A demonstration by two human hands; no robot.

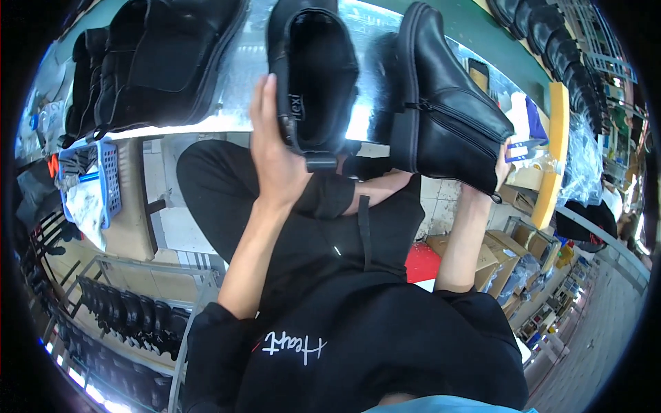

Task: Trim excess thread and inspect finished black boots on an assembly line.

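Clamped around the rim of a black leather ankle boot with its dark opening turned to the camera point(313, 76): left hand point(275, 148), thumb along the collar by the pull tab, fingers tucked behind. Pinched under the heel end of a second black leather ankle boot with a side zip point(447, 103): right hand point(502, 165), mostly hidden by the boot, so closure on the boot likely but finger positions not visible; a small blue-and-white card point(525, 148) sticking out beside it. Both boots raised just off the near edge of the shiny metal worktable point(241, 76), above the lap.

Risks, as a judgement: zip boot held only by its lower end, top-heavy, apt to tip or slide out; open boot gripped by soft collar alone, apt to twist and knock its neighbour.

Count: two boots in hand; at least two more black boots point(158, 62) lying at the worktable's far left; one blue plastic basket point(107, 179) below its left edge; rows of dark boots on a low rack point(131, 316), too many and too blurred to number.
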